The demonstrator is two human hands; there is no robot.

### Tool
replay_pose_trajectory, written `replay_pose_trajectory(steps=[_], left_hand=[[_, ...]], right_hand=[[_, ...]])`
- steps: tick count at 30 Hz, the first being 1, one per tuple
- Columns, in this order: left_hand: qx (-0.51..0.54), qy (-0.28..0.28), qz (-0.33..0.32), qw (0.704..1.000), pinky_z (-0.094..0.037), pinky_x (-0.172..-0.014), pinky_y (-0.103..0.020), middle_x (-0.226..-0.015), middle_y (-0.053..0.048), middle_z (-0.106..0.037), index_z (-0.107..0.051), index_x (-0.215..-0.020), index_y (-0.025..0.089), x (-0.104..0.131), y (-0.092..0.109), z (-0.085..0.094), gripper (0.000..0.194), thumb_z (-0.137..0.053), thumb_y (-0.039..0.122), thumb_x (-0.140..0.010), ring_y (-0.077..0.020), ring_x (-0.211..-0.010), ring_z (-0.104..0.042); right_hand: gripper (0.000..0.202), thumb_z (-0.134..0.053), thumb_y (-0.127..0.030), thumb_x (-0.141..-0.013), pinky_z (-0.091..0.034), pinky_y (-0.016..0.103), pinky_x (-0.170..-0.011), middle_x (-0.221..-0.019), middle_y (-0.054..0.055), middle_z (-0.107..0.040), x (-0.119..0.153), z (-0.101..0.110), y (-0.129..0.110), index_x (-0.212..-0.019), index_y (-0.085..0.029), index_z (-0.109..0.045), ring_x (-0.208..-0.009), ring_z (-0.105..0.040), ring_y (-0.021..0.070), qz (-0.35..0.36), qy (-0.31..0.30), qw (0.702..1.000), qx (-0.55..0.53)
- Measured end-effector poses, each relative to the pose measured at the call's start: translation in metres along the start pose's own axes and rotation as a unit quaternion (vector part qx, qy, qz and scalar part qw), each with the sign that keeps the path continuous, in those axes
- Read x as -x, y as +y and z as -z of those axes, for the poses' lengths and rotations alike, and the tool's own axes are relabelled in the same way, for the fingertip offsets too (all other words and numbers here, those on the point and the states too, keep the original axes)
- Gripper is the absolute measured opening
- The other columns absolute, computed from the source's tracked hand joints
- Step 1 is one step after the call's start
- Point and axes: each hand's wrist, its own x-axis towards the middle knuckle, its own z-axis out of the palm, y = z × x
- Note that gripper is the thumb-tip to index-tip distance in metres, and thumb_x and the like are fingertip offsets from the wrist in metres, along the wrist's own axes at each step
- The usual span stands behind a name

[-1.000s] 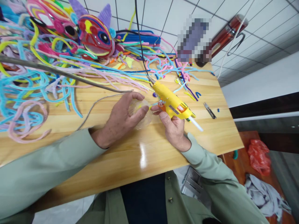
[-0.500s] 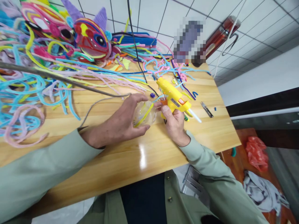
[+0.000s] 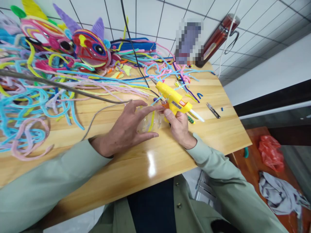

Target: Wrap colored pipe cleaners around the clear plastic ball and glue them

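Note:
My left hand [image 3: 126,124] curves around a clear plastic ball [image 3: 145,124], thumb along its near side and fingers over the far side. A strip of yellow pipe cleaner [image 3: 152,121] runs across the ball. In my right hand [image 3: 179,127] is a yellow hot glue gun [image 3: 171,95], its nozzle pointing up and left and a white glue stick [image 3: 198,116] sticking out of its back. A short light-blue pipe cleaner [image 3: 156,101] shows near the right fingertips; what holds it is hard to see. My left index fingertip reaches close to the right hand.
Loose pipe cleaners [image 3: 36,103] cover the table's left and back. Two decorated animal heads [image 3: 91,48] stand behind them. At right lie thread snips [image 3: 213,110]; a red thermos [image 3: 218,38] stands at the back. A dark cable [image 3: 132,45] crosses the view.
My left index finger has stretched over the ball towards the right hand. The yellow strip on the ball now stands more upright. The camera view has shifted slightly.

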Motion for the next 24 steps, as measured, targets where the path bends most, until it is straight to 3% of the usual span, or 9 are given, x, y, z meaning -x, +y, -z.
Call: replay_pose_trajectory(steps=[4, 8, 10, 20, 24], left_hand=[[0.017, -0.040, -0.035, 0.998, -0.051, -0.141, -0.067, -0.180, -0.019, -0.052, -0.044, -0.184, 0.039, -0.001, 0.004, 0.004, 0.097, -0.097, 0.057, -0.105, -0.0447, -0.169, -0.053], [0.027, -0.047, -0.050, 0.997, -0.054, -0.141, -0.064, -0.179, -0.020, -0.058, -0.042, -0.183, 0.033, -0.004, 0.009, 0.011, 0.083, -0.082, 0.037, -0.111, -0.0411, -0.169, -0.058], [0.025, -0.049, -0.045, 0.998, -0.056, -0.140, -0.064, -0.178, -0.019, -0.061, -0.045, -0.179, 0.032, -0.004, 0.009, 0.012, 0.078, -0.081, 0.034, -0.110, -0.0408, -0.167, -0.061], [0.018, -0.025, -0.062, 0.998, -0.059, -0.134, -0.061, -0.167, -0.017, -0.073, -0.055, -0.166, 0.030, -0.006, 0.001, 0.009, 0.065, -0.085, 0.050, -0.113, -0.0391, -0.158, -0.070], [0.042, -0.007, -0.023, 0.999, -0.060, -0.134, -0.060, -0.165, -0.017, -0.073, -0.057, -0.166, 0.030, -0.005, -0.007, 0.009, 0.072, -0.091, 0.058, -0.108, -0.0399, -0.155, -0.073]], right_hand=[[0.055, -0.077, -0.088, -0.104, -0.069, 0.059, -0.127, -0.119, 0.004, -0.093, 0.000, 0.001, 0.005, -0.111, -0.035, -0.093, -0.126, -0.086, 0.0311, -0.005, -0.015, 1.000, -0.013], [0.049, -0.079, -0.082, -0.106, -0.067, 0.062, -0.131, -0.128, 0.004, -0.093, 0.001, 0.001, 0.008, -0.114, -0.036, -0.092, -0.131, -0.085, 0.0307, -0.004, -0.008, 1.000, -0.028], [0.050, -0.079, -0.083, -0.106, -0.067, 0.063, -0.131, -0.130, 0.004, -0.092, 0.001, 0.001, 0.008, -0.116, -0.036, -0.093, -0.133, -0.085, 0.0311, -0.007, -0.006, 1.000, -0.029], [0.053, -0.078, -0.086, -0.105, -0.069, 0.062, -0.129, -0.130, 0.004, -0.092, 0.000, 0.001, 0.009, -0.119, -0.037, -0.092, -0.131, -0.085, 0.0312, -0.010, -0.010, 1.000, -0.024], [0.053, -0.078, -0.085, -0.105, -0.069, 0.062, -0.129, -0.132, 0.004, -0.091, 0.001, 0.001, 0.010, -0.119, -0.036, -0.092, -0.133, -0.084, 0.0315, -0.009, -0.007, 0.999, -0.030]])
